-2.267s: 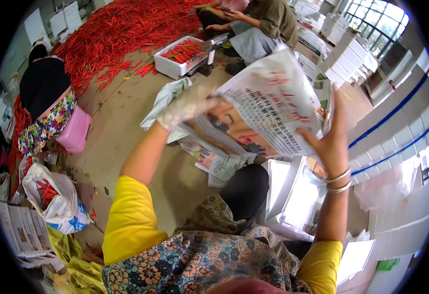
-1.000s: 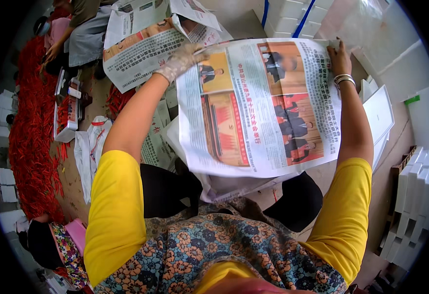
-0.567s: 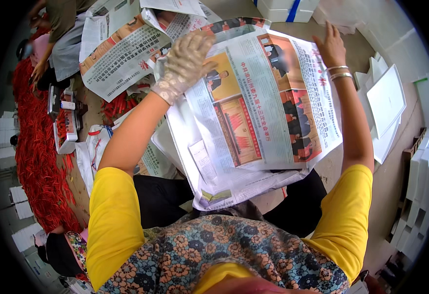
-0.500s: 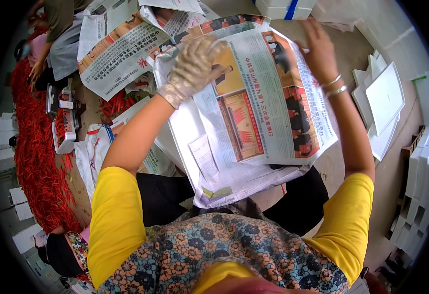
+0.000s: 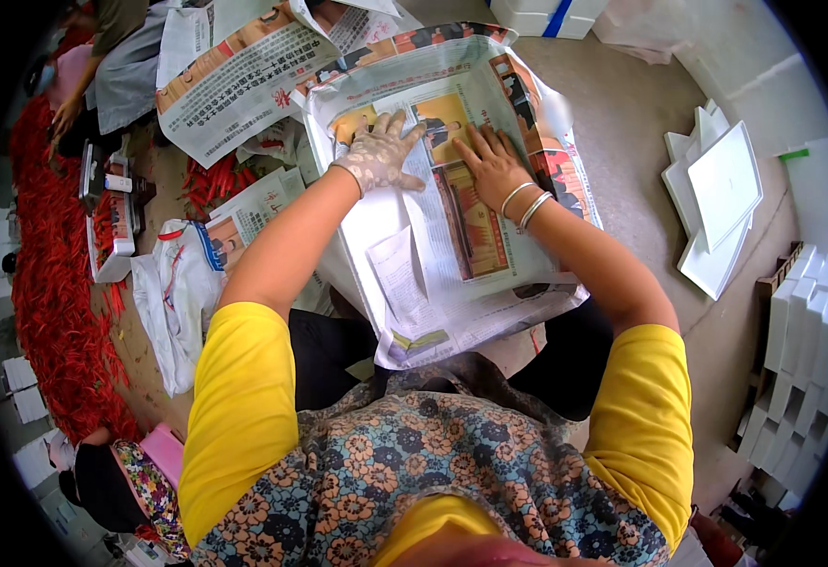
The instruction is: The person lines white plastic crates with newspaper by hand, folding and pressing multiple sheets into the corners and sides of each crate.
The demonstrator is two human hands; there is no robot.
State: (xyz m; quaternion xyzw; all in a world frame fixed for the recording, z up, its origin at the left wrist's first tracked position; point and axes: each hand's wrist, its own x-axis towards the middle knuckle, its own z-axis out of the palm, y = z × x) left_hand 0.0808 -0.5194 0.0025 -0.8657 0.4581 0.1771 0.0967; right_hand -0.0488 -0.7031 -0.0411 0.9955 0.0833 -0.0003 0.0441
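Pressed flat on the newspaper (image 5: 452,217), both palms down, fingers spread. Left hand (image 5: 376,156), in a speckled work glove, laid on the upper left of the sheet; right hand (image 5: 494,170), bare w/ two bangles (image 5: 525,203) at the wrist, laid just beside it on the colour pictures. Neither hand closed round anything: both open, resting on top, prob. to smooth the paper and keep it from lifting. Newspaper spread across the lap and out over the floor (image 5: 640,123) ahead, several sheets deep, edges hanging loose at the near side; a small folded slip (image 5: 400,274) lying on the near-left part, not held.

Another opened newspaper (image 5: 244,85) lay further out to the left, partly overlapped by the first. More sheets and a white bag (image 5: 173,293) beside the left knee, w/ some red chillies (image 5: 215,175) between them. Big heap of red chillies (image 5: 50,302) spread along the far left of the floor. A tray w/ chillies (image 5: 111,222) near that heap. White foam lids (image 5: 721,203) dropped flat on the floor to the right, a stack of white foam boxes (image 5: 801,350) at the right rim, well apart from the hands. Another person (image 5: 102,47) crouched at top left, hand reaching toward the chillies; a second person (image 5: 126,472) at lower left, only partly in view.
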